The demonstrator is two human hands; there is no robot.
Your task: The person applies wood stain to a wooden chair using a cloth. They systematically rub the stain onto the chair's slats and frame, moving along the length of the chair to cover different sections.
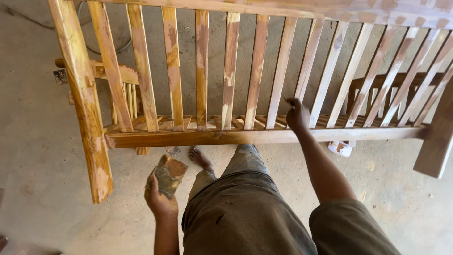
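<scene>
I see my left hand [159, 200] closed around a sandpaper sheet [168, 175], below the slatted wooden bench frame [245, 136]. My right hand [297, 114] curls against a slat [307, 61] just above its bottom rail.

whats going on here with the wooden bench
A person stands over a slatted wooden bench frame lying on a concrete floor. Their right hand is pressed against one of the upright slats, while the left hand holds a worn sheet of sandpaper off to the side. Patches of pale filler show on the wood.
</scene>
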